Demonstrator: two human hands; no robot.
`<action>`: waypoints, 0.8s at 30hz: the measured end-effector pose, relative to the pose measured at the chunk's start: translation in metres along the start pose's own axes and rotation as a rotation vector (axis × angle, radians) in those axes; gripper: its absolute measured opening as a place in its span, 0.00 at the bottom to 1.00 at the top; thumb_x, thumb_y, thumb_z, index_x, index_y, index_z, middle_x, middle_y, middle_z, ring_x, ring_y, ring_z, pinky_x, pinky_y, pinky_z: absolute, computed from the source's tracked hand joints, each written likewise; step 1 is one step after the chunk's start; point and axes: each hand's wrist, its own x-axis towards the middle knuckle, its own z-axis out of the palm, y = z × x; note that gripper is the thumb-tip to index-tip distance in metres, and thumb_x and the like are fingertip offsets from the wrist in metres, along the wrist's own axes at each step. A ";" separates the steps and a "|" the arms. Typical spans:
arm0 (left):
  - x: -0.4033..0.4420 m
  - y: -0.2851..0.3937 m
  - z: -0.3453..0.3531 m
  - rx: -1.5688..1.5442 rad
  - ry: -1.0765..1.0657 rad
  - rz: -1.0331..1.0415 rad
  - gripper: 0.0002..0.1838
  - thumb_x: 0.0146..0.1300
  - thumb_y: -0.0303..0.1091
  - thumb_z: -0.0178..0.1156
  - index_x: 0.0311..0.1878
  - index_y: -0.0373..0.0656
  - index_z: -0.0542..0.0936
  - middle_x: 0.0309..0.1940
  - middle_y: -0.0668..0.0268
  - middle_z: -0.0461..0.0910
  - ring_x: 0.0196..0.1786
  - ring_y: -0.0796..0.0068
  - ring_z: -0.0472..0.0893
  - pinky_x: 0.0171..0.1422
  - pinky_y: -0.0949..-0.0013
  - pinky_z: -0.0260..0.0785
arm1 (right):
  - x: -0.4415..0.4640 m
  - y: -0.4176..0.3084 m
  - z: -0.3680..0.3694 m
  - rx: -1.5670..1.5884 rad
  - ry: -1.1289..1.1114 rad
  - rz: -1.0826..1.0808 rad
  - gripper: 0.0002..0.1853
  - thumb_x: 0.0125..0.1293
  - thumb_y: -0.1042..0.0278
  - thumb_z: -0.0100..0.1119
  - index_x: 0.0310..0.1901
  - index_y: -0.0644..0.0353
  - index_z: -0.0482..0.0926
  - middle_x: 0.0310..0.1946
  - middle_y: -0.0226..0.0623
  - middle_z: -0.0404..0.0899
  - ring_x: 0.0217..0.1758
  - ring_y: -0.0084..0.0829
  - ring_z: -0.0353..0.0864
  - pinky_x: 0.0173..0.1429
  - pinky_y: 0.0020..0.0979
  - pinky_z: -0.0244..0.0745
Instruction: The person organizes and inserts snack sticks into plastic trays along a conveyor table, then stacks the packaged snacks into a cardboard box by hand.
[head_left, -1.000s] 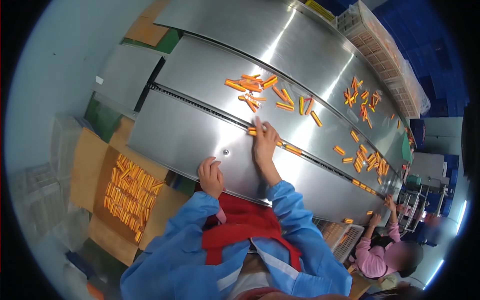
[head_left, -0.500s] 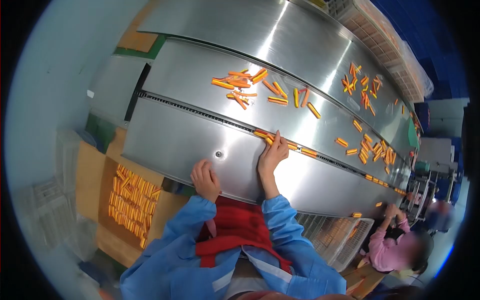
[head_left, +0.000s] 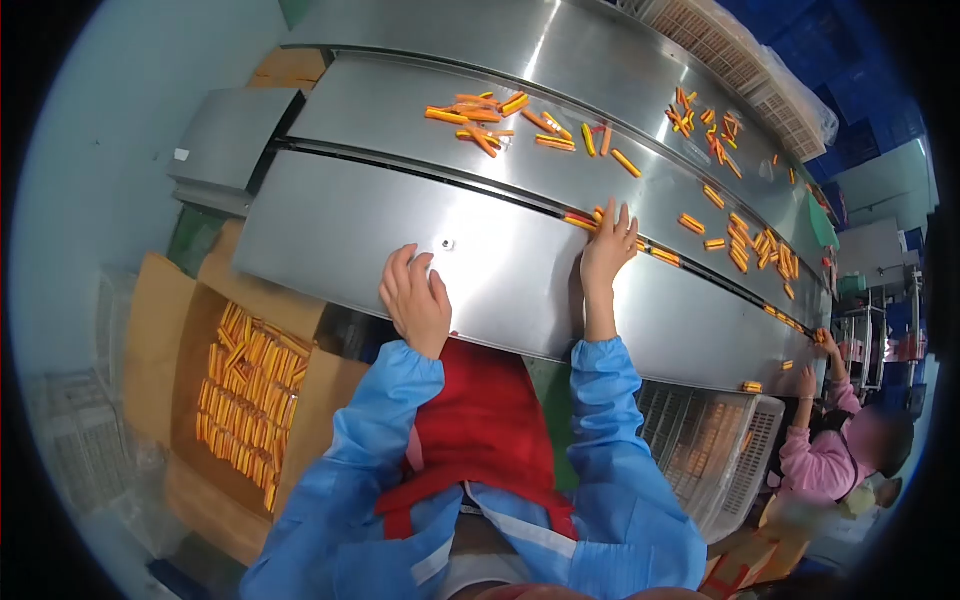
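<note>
My right hand [head_left: 608, 250] is over the narrow conveyor channel [head_left: 480, 188], its fingers apart and touching or just above the orange-and-yellow sticks [head_left: 664, 257] lying in a line there. One stick [head_left: 580, 221] lies in the channel just left of the fingertips. Over the front edge of the steel table [head_left: 340, 235], my left hand [head_left: 415, 298] has its fingers spread and nothing in them. Beyond the channel, a loose pile of sticks [head_left: 478, 110] lies on the middle steel panel.
An open cardboard box [head_left: 165, 350] of sticks stands at the lower left. White crates [head_left: 745, 470] stand below the table at right. A co-worker in pink [head_left: 820, 462] reaches to the channel. More sticks [head_left: 740, 245] lie at right.
My right hand has moved right along the channel, and the sticks by it have shifted right too. My left hand has risen over the table edge and spread its fingers. The view has shifted.
</note>
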 end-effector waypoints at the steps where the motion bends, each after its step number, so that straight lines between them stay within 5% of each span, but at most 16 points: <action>1: 0.001 -0.001 0.001 0.007 0.012 0.001 0.12 0.62 0.25 0.57 0.50 0.42 0.76 0.60 0.58 0.70 0.67 0.55 0.66 0.68 0.53 0.56 | 0.004 -0.002 0.001 0.061 0.120 -0.110 0.31 0.66 0.79 0.51 0.71 0.52 0.64 0.71 0.46 0.62 0.75 0.51 0.57 0.72 0.55 0.53; 6: 0.002 -0.001 0.000 -0.022 0.091 0.039 0.11 0.59 0.21 0.55 0.46 0.40 0.77 0.56 0.58 0.73 0.65 0.55 0.69 0.67 0.54 0.59 | 0.009 -0.032 0.023 0.029 -0.221 -0.138 0.37 0.66 0.55 0.48 0.77 0.47 0.54 0.80 0.42 0.45 0.82 0.47 0.40 0.77 0.65 0.31; 9: -0.004 -0.018 -0.015 -0.400 0.149 0.138 0.10 0.58 0.18 0.54 0.42 0.39 0.78 0.52 0.58 0.75 0.62 0.54 0.71 0.66 0.56 0.62 | -0.014 -0.035 0.031 0.064 -0.250 -0.172 0.36 0.68 0.53 0.47 0.77 0.47 0.53 0.80 0.42 0.44 0.83 0.46 0.39 0.76 0.67 0.28; 13: -0.054 -0.062 -0.116 -0.282 0.375 0.004 0.11 0.53 0.15 0.52 0.37 0.40 0.79 0.46 0.59 0.79 0.56 0.53 0.76 0.63 0.56 0.66 | -0.023 -0.038 0.022 0.085 -0.206 -0.038 0.35 0.69 0.52 0.49 0.77 0.47 0.54 0.80 0.39 0.44 0.83 0.46 0.39 0.75 0.69 0.23; 14: -0.072 -0.085 -0.142 -0.166 0.424 -0.004 0.12 0.51 0.14 0.52 0.36 0.40 0.79 0.44 0.59 0.79 0.54 0.53 0.77 0.61 0.55 0.67 | -0.019 -0.029 0.028 0.031 -0.053 -0.230 0.34 0.69 0.56 0.49 0.76 0.46 0.56 0.80 0.39 0.46 0.83 0.46 0.41 0.74 0.71 0.23; 16: -0.120 -0.140 -0.187 0.059 0.500 -0.121 0.12 0.51 0.15 0.52 0.36 0.40 0.78 0.42 0.58 0.79 0.52 0.53 0.76 0.58 0.55 0.67 | -0.004 -0.001 0.056 0.297 -0.116 -0.400 0.32 0.70 0.60 0.46 0.75 0.53 0.57 0.78 0.42 0.53 0.81 0.42 0.48 0.80 0.51 0.35; 17: -0.140 -0.156 -0.214 0.194 0.532 -0.207 0.12 0.51 0.15 0.52 0.37 0.40 0.78 0.42 0.58 0.79 0.51 0.53 0.76 0.57 0.55 0.67 | -0.009 -0.005 0.038 0.139 -0.130 -0.372 0.31 0.71 0.60 0.45 0.74 0.56 0.59 0.76 0.44 0.56 0.80 0.43 0.51 0.80 0.41 0.44; 22: -0.255 -0.240 -0.310 0.724 0.518 -0.737 0.13 0.54 0.19 0.55 0.42 0.41 0.80 0.46 0.57 0.79 0.53 0.51 0.75 0.57 0.53 0.67 | -0.020 -0.002 -0.002 -0.209 -0.228 -0.095 0.28 0.74 0.54 0.39 0.71 0.56 0.65 0.75 0.41 0.60 0.79 0.42 0.55 0.74 0.61 0.50; 24: -0.261 -0.228 -0.339 0.786 0.461 -0.906 0.12 0.56 0.22 0.56 0.44 0.41 0.80 0.48 0.56 0.79 0.54 0.51 0.75 0.59 0.53 0.67 | -0.018 0.016 0.018 -0.255 -0.089 -0.037 0.29 0.74 0.50 0.37 0.72 0.54 0.64 0.75 0.39 0.60 0.79 0.41 0.55 0.71 0.65 0.50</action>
